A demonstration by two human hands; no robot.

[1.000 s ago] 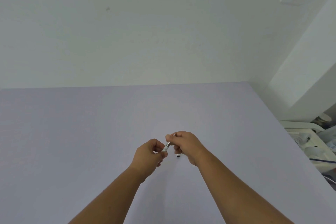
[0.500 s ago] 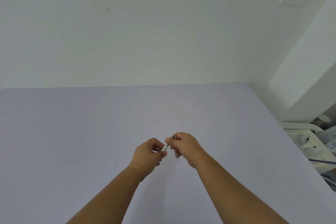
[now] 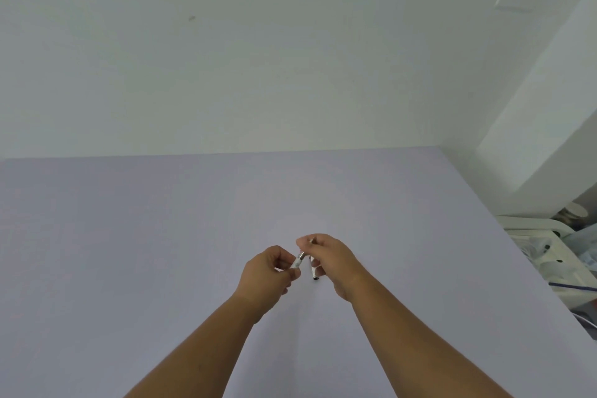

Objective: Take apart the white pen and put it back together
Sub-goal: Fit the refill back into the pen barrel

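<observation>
Both hands were up over the middle of the pale lilac bench, close together but not quite touching each other. The left hand had its fingers curled shut around the lower end of the white pen, pinching it between thumb and forefinger. Only a short stretch of the pen showed between the two hands: a white bit of barrel with a silvery metal collar just above it. The long axis ran on a slant, low end toward the left hand and nearer the camera, top end pointing up and away to the right, into the right hand.

The right hand's fingers were closed too, pinched on the upper part of the pen near that collar, with a thin dark tip poking out above the knuckles. Couldn't really tell if the two halves were still joined or already apart, it was too small and partly hidden by the fingers.

Just under the right hand there was a second slim white piece, lying nearly straight toward the camera with a dark end closest to me. It looked like it sat on the bench, though whether the hand touched it I couldn't say.

Off to the right of the bench was some white plastic clutter, and a plain white wall behind.
</observation>
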